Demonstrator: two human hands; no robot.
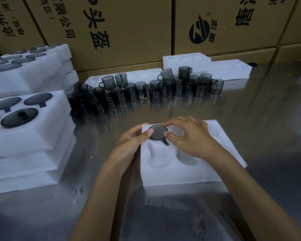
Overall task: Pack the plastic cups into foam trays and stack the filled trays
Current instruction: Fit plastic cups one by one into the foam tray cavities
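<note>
Smoky grey translucent plastic cup [158, 134] sits upside down in the pocket at about eleven o'clock of the white foam tray [189, 173], and both hands are on it right now. Left hand [134, 141] has its thumb pressed on the cup's rim at nine o'clock, fingers curled along the tray's edge; right hand [186, 134] has fingers arched over the rim at three o'clock, pressing down. The cup's handle points to five o'clock, slotted into the foam. It looks light, rigid and slick, so the rim is the sensible place to take it. The foam looks soft and easily dented. Out at twelve o'clock, a crowd of loose grey cups [146, 91] waits on the shiny metal tabletop [250, 119]; filled trays [28, 122] are stacked at nine o'clock.
</note>
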